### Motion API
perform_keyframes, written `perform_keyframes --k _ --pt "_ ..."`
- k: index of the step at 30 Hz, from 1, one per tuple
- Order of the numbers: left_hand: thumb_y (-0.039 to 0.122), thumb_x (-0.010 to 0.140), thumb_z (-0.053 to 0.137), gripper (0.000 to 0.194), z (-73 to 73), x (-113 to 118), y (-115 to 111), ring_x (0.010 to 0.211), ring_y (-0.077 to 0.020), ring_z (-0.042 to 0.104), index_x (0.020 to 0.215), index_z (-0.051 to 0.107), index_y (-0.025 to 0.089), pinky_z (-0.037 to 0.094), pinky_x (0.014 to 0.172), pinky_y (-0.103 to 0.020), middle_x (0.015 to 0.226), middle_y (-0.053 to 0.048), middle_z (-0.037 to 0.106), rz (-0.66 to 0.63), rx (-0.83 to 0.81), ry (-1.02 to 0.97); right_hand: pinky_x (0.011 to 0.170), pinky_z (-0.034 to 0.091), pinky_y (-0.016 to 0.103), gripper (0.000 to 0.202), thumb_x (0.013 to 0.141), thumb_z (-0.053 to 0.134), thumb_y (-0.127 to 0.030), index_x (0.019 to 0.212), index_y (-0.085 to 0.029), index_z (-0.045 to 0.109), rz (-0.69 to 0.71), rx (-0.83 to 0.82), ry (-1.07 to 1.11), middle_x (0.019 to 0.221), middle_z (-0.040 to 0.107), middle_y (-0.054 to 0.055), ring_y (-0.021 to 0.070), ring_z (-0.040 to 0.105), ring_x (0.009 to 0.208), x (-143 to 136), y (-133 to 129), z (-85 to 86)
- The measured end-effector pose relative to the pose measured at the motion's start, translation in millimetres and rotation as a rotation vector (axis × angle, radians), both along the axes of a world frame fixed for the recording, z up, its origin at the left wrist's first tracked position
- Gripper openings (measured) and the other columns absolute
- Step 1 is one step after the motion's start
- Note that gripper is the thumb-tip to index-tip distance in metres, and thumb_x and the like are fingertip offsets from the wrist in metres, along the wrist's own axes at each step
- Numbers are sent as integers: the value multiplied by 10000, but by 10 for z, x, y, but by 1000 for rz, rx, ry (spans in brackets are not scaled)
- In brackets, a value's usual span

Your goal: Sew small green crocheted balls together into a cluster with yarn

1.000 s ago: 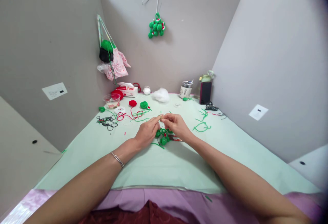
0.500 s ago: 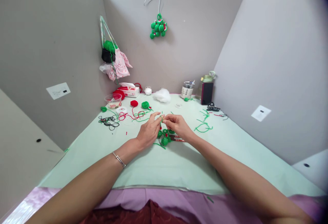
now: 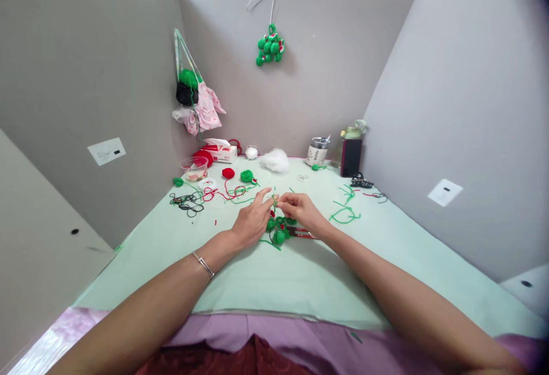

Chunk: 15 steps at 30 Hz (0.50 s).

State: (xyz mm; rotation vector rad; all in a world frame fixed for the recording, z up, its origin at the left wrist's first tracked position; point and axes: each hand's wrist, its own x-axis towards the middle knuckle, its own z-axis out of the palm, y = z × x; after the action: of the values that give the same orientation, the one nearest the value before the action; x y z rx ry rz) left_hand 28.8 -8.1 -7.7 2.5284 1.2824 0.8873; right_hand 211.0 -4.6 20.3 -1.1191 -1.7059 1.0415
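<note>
My left hand [image 3: 253,220] and my right hand [image 3: 302,212] meet over the middle of the pale green table cover [image 3: 257,289]. Both pinch a small piece of green yarn [image 3: 275,199] between their fingertips. Just below the fingers lie green crocheted balls [image 3: 279,237] with red bits, partly hidden by my hands. Red-handled scissors [image 3: 302,232] lie under my right hand, beside the balls. A loose green strand [image 3: 270,243] rests near my left wrist.
Red yarn [image 3: 228,174], green yarn [image 3: 246,176], white stuffing [image 3: 275,160] and a tissue box [image 3: 223,152] sit behind. Black cords [image 3: 186,204] lie left, green yarn scraps [image 3: 345,214] right. A phone [image 3: 351,158] stands at the back right; crocheted balls [image 3: 270,46] hang above.
The whole view has shifted slightly, so things appear a little further right. My hands keep their hold on the green yarn, the right fingers moving slightly.
</note>
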Motion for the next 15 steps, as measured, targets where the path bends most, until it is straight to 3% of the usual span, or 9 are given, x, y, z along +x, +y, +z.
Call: perform_keyframes --k 2,5,9,12,15 --pt "156 941 349 495 13 -4 -2 1139 -238 625 1397 511 259 524 933 -387 1580 -88 342 -3 -1 6 487 238 246 307 757 638 -457 732 -151 620 -38 -2 10 510 436 -60 82 323 488 -1 4 -6" --pt "167 945 340 485 28 -17 3 1157 -240 618 1371 543 278 513 937 -385 1579 -68 351 -12 -32 7 485 240 247 301 760 632 -452 755 -151 627 13 -28 10 515 450 -56 84 338 484 -8 -1 -19" --pt "189 933 378 437 54 -39 53 1128 -231 616 1273 637 283 489 936 -378 1499 -49 467 -42 -72 -134 492 253 245 289 795 613 -435 783 -147 640 -14 33 -8 538 468 -50 88 344 500 -13 -16 -25" --pt "245 896 493 290 95 -54 118 1030 -214 620 1057 733 220 483 883 -338 1271 -75 629 -53 -148 -410 502 269 246 284 823 601 -422 786 -145 651 -44 96 -45 549 489 -40 93 359 511 -19 -32 -20" --pt "337 799 652 201 153 -65 159 707 -160 569 897 731 180 449 664 -289 871 -48 673 -12 -358 -637 513 294 246 270 838 597 -407 798 -149 665 -67 132 -84 552 500 -36 103 395 521 -40 -59 -21"
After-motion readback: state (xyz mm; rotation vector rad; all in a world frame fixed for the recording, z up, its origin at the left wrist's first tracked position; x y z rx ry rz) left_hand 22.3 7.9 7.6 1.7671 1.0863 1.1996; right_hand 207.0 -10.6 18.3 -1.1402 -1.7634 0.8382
